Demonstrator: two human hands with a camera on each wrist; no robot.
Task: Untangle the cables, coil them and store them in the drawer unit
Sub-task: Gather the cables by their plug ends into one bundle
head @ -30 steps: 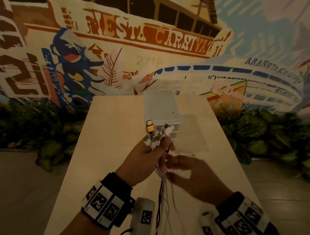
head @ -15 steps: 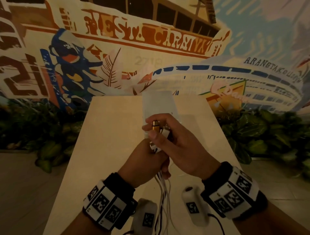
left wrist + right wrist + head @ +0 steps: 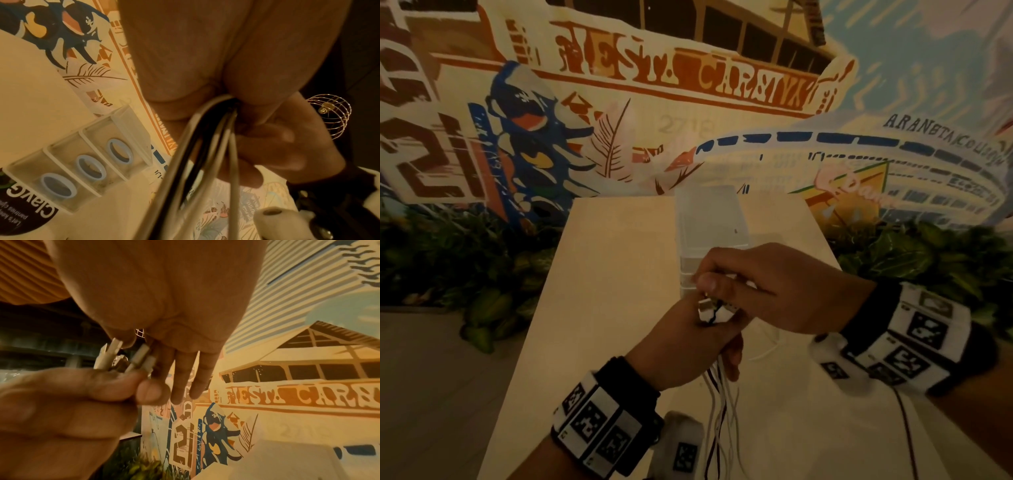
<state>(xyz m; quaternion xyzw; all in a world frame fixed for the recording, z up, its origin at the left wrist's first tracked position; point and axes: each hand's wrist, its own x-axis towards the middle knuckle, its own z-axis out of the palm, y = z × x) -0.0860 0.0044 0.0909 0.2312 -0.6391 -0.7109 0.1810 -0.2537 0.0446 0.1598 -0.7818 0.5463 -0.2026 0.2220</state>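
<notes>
Several white and black cables hang from my left hand, which grips them as one bundle above the table; in the left wrist view the cables run out of the fist. Their plug ends stick up from the fist, and the white plugs show in the right wrist view. My right hand reaches over from the right, its thumb and forefinger pinching at the plug ends while the other fingers stay straight. The translucent drawer unit stands just behind both hands, with three ring-handled drawers closed.
The light wooden table is narrow, with floor on both sides. Leafy plants line the painted mural wall behind it. Loose cable trails onto the table under my right wrist.
My right hand came up from below the bundle to its plug ends, then lowered with them. The yellow plug that stood out on top is now hidden under my right hand.
</notes>
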